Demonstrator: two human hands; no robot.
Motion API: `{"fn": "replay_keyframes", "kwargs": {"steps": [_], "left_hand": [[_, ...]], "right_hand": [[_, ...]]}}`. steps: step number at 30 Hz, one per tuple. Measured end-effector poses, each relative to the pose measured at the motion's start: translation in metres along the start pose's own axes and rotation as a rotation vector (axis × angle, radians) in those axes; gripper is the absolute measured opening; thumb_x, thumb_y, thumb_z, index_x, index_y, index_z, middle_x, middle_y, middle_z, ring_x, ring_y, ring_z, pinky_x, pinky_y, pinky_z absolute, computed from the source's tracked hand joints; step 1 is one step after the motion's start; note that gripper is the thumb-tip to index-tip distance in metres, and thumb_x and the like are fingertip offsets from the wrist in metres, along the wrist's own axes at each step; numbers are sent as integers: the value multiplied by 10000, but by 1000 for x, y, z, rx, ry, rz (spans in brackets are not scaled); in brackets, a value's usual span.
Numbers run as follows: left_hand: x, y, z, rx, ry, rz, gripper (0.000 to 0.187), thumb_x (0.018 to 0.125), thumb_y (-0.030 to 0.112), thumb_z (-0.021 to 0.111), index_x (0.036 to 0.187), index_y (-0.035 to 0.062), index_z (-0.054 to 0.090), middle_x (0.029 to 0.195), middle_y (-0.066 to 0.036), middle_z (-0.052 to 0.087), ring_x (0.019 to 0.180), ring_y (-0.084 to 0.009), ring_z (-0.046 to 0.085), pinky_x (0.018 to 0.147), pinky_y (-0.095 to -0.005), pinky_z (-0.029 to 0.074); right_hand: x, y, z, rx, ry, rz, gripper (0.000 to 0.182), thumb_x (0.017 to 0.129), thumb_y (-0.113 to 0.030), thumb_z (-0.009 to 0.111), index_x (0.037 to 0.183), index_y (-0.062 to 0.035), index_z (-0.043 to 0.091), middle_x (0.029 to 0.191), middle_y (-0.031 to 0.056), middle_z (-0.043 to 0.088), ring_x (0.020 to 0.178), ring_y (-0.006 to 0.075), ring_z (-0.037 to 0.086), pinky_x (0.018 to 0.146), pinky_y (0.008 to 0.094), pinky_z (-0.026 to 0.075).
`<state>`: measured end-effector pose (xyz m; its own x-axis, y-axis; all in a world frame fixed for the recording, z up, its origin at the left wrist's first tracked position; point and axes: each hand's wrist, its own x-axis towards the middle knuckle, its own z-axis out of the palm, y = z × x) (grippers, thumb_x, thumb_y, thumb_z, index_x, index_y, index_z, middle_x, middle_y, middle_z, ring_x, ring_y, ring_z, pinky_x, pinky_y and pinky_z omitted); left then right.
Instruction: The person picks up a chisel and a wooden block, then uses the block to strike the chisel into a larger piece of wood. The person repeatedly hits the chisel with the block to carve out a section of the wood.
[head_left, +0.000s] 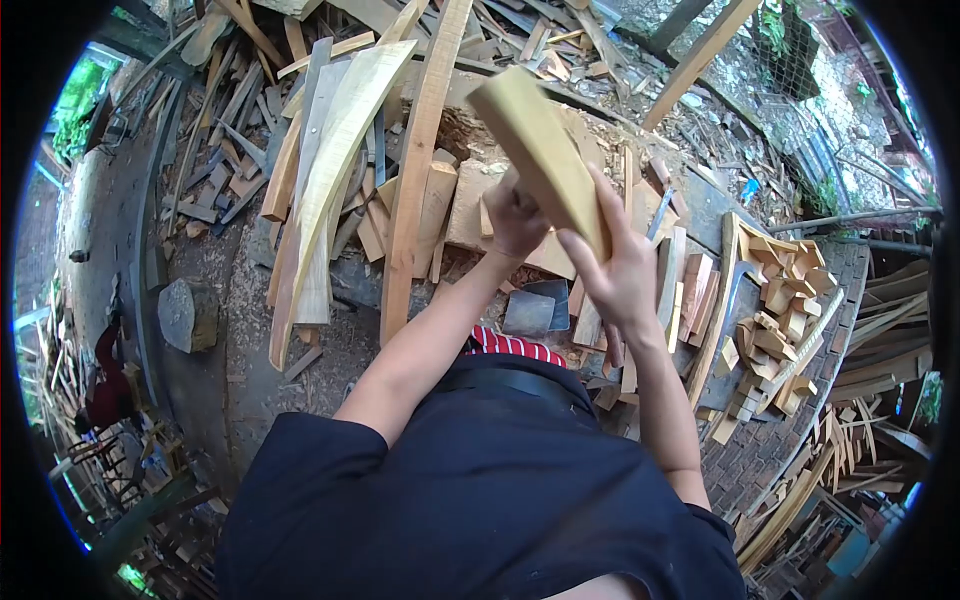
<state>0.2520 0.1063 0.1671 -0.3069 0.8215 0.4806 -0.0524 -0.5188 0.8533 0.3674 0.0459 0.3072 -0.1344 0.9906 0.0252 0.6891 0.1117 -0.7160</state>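
A thick pale wooden block (pixel 540 150) is raised in front of me, tilted with its far end up and to the left. My left hand (pixel 515 218) grips its lower left edge from underneath. My right hand (pixel 618 268) holds its lower right end, fingers stretched up along the side. Below the hands lie a flat grey metal piece (pixel 530 312) and a heap of offcuts on the ground.
Long planks and a curved board (pixel 335 170) lean across the ground at left. A pile of small cut blocks (pixel 780 330) sits at right beside a brick paving edge. A stone block (pixel 188 315) lies at left. Scrap wood covers the far ground.
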Motion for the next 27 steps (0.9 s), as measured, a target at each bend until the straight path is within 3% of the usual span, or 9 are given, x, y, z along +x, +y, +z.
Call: {"fn": "replay_keyframes", "kwargs": {"steps": [4, 5, 6, 8, 10, 12, 15, 22, 27], "left_hand": [[6, 8, -1, 189, 29, -62, 231, 733, 95, 751, 795, 56, 532, 576, -61, 522, 508, -143, 546, 498, -309, 437], [6, 8, 0, 188, 21, -37, 230, 729, 102, 758, 810, 55, 547, 584, -69, 535, 515, -147, 565, 499, -308, 442], [4, 8, 0, 191, 25, -39, 230, 729, 102, 758, 810, 55, 547, 584, -69, 535, 515, -147, 565, 499, -308, 442], [4, 8, 2, 151, -48, -13, 234, 731, 113, 766, 837, 47, 569, 582, -52, 545, 508, -130, 563, 498, -300, 444], [3, -11, 5, 38, -16, 81, 275, 733, 166, 796, 845, 38, 580, 547, -20, 516, 477, -102, 512, 477, -300, 424], [5, -12, -9, 59, -58, -137, 259, 753, 165, 782, 816, 36, 567, 540, -26, 486, 463, -97, 482, 457, -298, 391], [20, -16, -24, 175, 62, 70, 148, 826, 85, 695, 799, 39, 557, 583, -24, 509, 522, -75, 501, 480, -269, 386], [37, -4, -48, -30, 200, -317, 193, 863, 157, 684, 773, 24, 577, 630, 2, 570, 570, -83, 548, 525, -248, 428], [57, 16, -50, -179, 342, -310, 196, 886, 130, 655, 742, 69, 536, 561, 13, 508, 452, -63, 473, 411, -216, 391]], "right_hand": [[-3, 5, 3, 259, 223, 70, 631, 872, -232, 641, 1433, -78, 395, 1014, 224, 684, 911, 292, 699, 833, 392, 533], [2, 11, 7, 274, 395, -227, 621, 876, -209, 626, 1434, -71, 392, 1021, 234, 681, 918, 293, 699, 825, 390, 539], [1, 4, 6, 337, 433, -271, 631, 866, -198, 626, 1436, -68, 390, 1032, 250, 678, 896, 296, 703, 816, 396, 546], [-9, -7, 6, 267, 169, 2, 656, 854, -241, 651, 1440, -93, 394, 1019, 259, 678, 868, 325, 709, 796, 406, 553], [-3, 6, 14, 80, 123, -131, 686, 844, -326, 674, 1442, -135, 398, 977, 276, 676, 857, 381, 700, 757, 416, 553], [-6, 4, 11, 144, 121, -48, 661, 868, -324, 654, 1439, -112, 397, 988, 250, 681, 841, 325, 709, 756, 387, 550], [-15, 9, 12, 427, 203, 77, 596, 909, -308, 617, 1408, -54, 413, 1038, 166, 654, 876, 197, 641, 776, 320, 516], [-31, 46, 33, 267, 104, 235, 576, 896, -339, 631, 1383, -87, 453, 1091, 221, 665, 985, 290, 673, 840, 382, 515], [-39, 43, 42, 239, 87, 176, 597, 897, -367, 626, 1399, -108, 432, 1083, 238, 666, 1001, 333, 670, 853, 404, 514]]}}
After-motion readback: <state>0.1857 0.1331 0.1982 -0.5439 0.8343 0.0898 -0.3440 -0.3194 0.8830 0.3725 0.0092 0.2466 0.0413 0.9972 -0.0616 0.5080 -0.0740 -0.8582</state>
